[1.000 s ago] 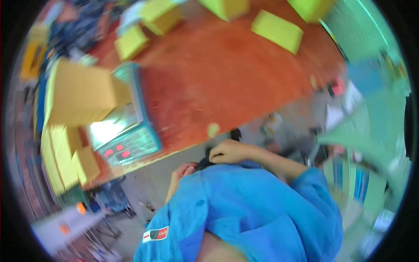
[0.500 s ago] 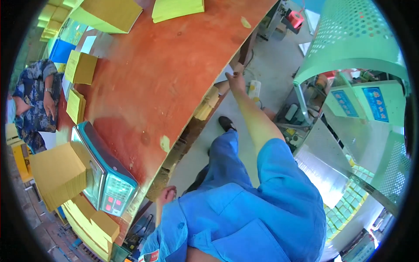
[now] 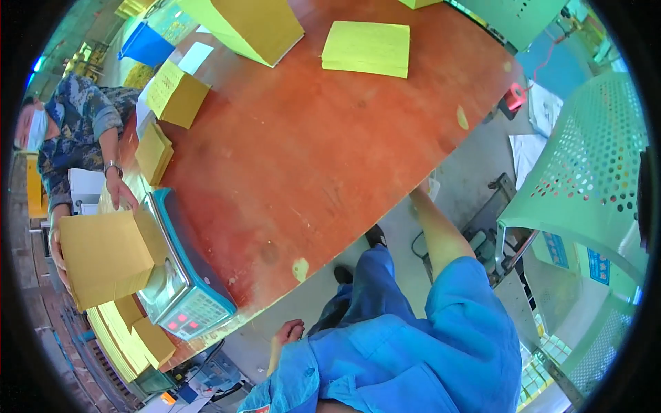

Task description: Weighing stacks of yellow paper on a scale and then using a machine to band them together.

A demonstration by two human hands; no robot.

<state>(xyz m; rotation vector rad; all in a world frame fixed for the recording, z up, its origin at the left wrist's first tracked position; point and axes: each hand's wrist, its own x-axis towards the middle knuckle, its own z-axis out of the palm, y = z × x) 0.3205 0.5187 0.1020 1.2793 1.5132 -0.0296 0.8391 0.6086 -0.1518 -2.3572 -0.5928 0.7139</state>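
My left hand (image 3: 288, 332) hangs beside the near edge of the red-brown table (image 3: 330, 144), its fingers curled in and nothing visible in them. My right arm reaches to the table's right-hand edge, where the tabletop hides nearly all of my right hand (image 3: 418, 192); its fingers and anything in them are out of sight. Left of my left hand stands a teal-rimmed digital scale (image 3: 196, 303). A thick stack of brown paper sheets (image 3: 107, 258) rests on it, with a co-worker's hand (image 3: 58, 258) against its far side.
Across the table sits a co-worker (image 3: 86, 127) in a camouflage top and mask. Yellow paper stacks (image 3: 368, 48) lie on the tabletop, more (image 3: 127, 337) below the scale. At right stands a green perforated metal chair (image 3: 585, 144) near metal equipment (image 3: 482, 241).
My view has swung, so the table sits further right. My right hand has gone from plain sight to behind the table edge. The co-worker's hands have moved to the scale and its stack.
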